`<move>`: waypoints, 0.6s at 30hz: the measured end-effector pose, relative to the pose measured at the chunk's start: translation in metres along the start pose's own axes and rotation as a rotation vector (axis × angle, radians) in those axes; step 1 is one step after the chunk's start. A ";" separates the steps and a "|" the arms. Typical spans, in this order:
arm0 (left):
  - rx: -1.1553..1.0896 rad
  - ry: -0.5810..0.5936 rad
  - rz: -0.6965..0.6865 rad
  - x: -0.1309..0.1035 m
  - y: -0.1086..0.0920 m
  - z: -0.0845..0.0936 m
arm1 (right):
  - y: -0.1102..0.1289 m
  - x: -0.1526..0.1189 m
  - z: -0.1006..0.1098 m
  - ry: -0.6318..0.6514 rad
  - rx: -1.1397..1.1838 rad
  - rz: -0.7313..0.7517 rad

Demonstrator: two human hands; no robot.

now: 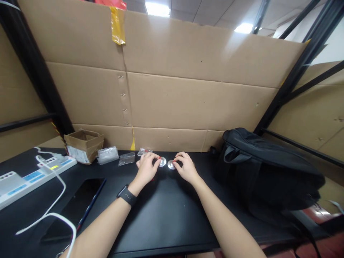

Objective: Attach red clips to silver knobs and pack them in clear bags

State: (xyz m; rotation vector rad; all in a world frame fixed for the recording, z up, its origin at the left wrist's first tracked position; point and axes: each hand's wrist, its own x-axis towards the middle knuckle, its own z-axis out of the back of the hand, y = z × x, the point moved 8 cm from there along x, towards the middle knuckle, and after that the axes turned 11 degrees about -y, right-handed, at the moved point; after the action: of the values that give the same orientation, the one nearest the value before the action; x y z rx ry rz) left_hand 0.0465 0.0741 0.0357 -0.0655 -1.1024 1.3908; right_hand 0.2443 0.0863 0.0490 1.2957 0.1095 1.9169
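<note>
Near the middle of the black table, my left hand (147, 166) pinches a small round silvery disc (162, 162) with a red part at its edge. A similar disc (171, 165), also with a red part, is held between the thumb and fingers of my right hand (186, 167). The two discs are side by side with a narrow gap between them. Behind my left hand lies a small clear bag (145, 151) with something red in it, partly covered by the hand. A bit of red shows below my left palm.
On the left are an open cardboard box (85, 146), plastic bags (107, 155), a white power strip (34, 179) with cables and a dark tablet (77, 206). A black backpack (268, 172) stands at the right. A cardboard wall (188, 104) closes off the back.
</note>
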 end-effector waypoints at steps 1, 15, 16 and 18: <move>-0.047 -0.023 0.026 0.002 0.005 0.000 | -0.002 0.000 0.001 -0.015 0.000 -0.008; -0.978 0.103 0.392 -0.024 -0.020 -0.029 | 0.024 -0.010 -0.011 -0.246 0.574 -0.335; -0.947 0.092 0.365 -0.023 -0.021 -0.027 | 0.024 -0.011 -0.016 -0.208 0.645 -0.370; -0.838 0.049 0.328 -0.021 -0.017 -0.025 | 0.020 -0.012 -0.022 -0.146 0.742 -0.440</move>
State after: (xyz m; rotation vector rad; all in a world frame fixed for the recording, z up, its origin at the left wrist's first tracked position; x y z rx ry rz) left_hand 0.0791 0.0669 0.0213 -0.9108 -1.6161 1.1053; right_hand 0.2172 0.0721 0.0391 1.6952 1.0204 1.4275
